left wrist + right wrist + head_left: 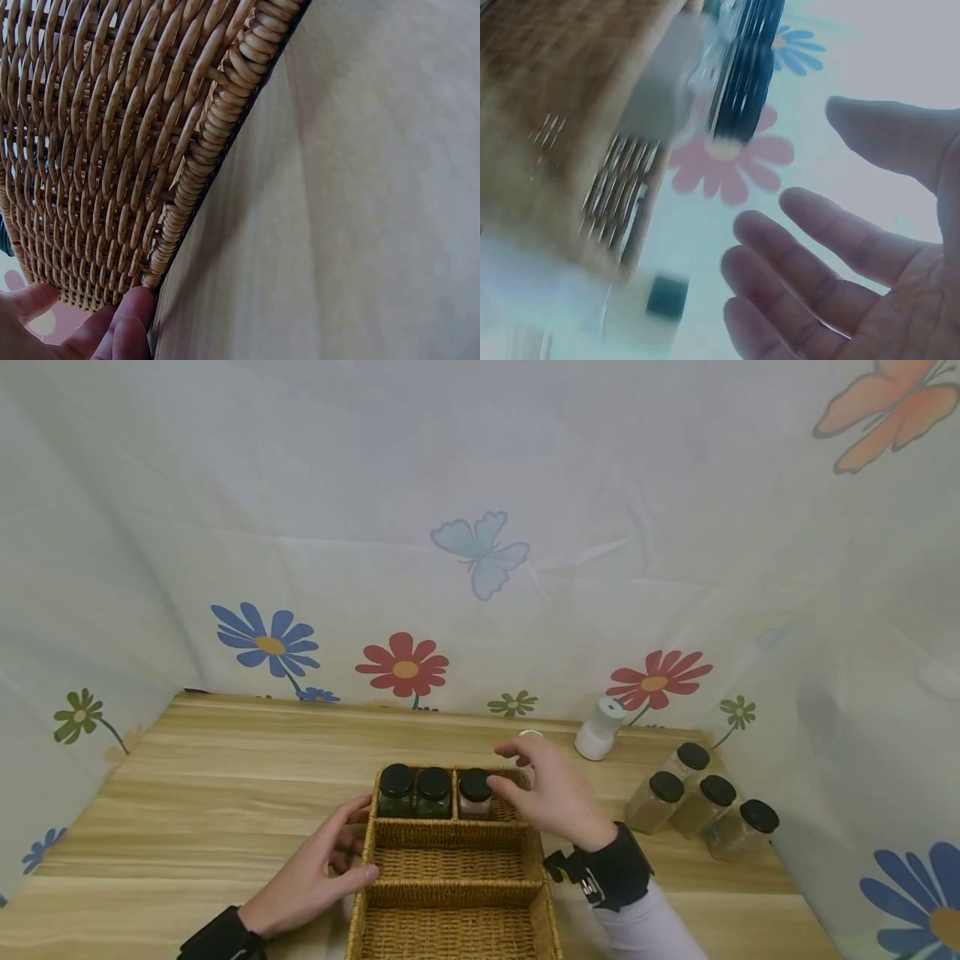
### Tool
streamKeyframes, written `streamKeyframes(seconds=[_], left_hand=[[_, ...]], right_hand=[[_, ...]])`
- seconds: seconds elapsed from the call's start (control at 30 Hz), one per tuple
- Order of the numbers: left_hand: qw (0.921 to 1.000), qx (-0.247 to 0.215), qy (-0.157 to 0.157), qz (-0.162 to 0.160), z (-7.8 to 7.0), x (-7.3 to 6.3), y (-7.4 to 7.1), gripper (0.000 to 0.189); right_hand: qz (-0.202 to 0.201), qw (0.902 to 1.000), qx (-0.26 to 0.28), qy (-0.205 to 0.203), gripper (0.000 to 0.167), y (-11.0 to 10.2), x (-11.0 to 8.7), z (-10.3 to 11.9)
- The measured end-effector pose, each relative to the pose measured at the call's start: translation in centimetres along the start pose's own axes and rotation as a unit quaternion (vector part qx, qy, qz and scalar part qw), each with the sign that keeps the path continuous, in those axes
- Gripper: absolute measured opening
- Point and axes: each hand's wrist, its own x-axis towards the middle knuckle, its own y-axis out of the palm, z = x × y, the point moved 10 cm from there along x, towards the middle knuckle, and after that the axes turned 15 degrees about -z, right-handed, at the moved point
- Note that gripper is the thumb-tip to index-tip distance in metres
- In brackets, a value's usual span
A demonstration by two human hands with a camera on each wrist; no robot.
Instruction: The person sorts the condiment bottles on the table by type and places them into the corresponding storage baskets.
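A woven basket (450,894) with compartments stands at the table's near edge. In its back row are two black-lidded jars with dark green contents, the left jar (396,790) and its neighbour (433,792), and past a divider a black-lidded jar with pinkish contents (475,793). My left hand (318,870) rests against the basket's left side, fingertips at the woven wall in the left wrist view. Over the back right compartment my right hand (551,789) is spread, thumb beside the pinkish jar's lid (742,75), nothing in its grasp.
Several black-lidded spice jars (717,806) stand at the right of the wooden table (247,760). A white bottle (600,728) is near the back edge. Behind my right hand shows a round white top (531,734). A flowered cloth (480,635) hangs behind the table.
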Motion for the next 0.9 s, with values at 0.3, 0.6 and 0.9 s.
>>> streamKeyframes(seconds=[0.3,0.6,0.9], left_hand=[[1.0,-0.004,-0.004,0.001,0.0,0.0,0.0,0.077],[0.9997,-0.003,-0.025,0.003,0.4,0.0,0.0,0.076],[0.9997,-0.008,-0.021,0.006,0.4,0.0,0.2,0.076]], right_hand=[[-0.065,0.9962,-0.058,0.0,0.04,-4.5,-0.4,-4.2],[-0.096,0.9899,-0.105,0.0,0.043,-8.4,-0.2,-7.5],[-0.101,0.9853,-0.129,0.046,0.052,-11.5,-1.4,-11.1]])
